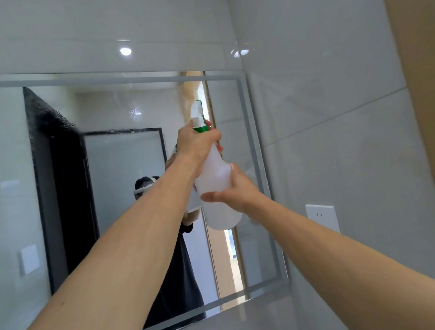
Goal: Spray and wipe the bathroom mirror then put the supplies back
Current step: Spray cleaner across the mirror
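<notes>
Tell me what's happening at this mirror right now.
A person is holding a white spray bottle up in front of the bathroom mirror. The left hand grips the neck by the green trigger head, and the right hand grips the bottle's body. Fine droplets speckle the upper glass. No cloth is visible.

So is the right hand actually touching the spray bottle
Touching. The head view shows the right hand wrapped around the spray bottle's body, thumb lying across its front, with no gap, while the left hand grips the neck.

Bright even light, tile glare, wide-angle distortion
</notes>
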`<state>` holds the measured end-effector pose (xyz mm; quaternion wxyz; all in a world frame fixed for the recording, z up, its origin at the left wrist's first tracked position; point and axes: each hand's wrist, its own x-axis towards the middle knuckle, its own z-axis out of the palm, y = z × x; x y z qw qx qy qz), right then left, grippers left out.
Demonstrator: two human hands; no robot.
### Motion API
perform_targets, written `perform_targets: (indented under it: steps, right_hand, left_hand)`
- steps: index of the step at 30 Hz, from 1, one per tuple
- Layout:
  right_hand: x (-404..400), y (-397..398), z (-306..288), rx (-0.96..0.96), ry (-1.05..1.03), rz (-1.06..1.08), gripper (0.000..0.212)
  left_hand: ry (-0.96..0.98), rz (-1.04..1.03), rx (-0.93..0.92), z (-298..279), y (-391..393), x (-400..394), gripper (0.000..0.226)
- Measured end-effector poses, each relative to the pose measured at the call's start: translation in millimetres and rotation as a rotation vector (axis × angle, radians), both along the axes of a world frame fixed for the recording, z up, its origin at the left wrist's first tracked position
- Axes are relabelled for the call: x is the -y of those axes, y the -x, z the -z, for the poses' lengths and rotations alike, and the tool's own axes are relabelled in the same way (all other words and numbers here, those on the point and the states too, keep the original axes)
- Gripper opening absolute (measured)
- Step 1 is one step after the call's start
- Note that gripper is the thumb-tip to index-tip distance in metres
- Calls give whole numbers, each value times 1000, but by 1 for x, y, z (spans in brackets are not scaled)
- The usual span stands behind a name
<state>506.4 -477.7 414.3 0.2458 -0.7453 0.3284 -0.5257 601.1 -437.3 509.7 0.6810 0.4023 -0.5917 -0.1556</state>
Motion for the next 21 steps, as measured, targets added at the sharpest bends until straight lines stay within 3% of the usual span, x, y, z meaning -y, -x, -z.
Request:
perform_targets:
  steps: [9,16,21]
  right_hand:
    - [19,14,12,-21,8,102,77]
    - [26,25,27,-31,-11,126,78]
    - [31,32,41,-46,-32,126,78]
  left_hand:
    - [-6,40,-41,10,20,13,19]
    - [-49,124,3,23,26,23,39]
    - [-70,69,-33,38,31,33,21]
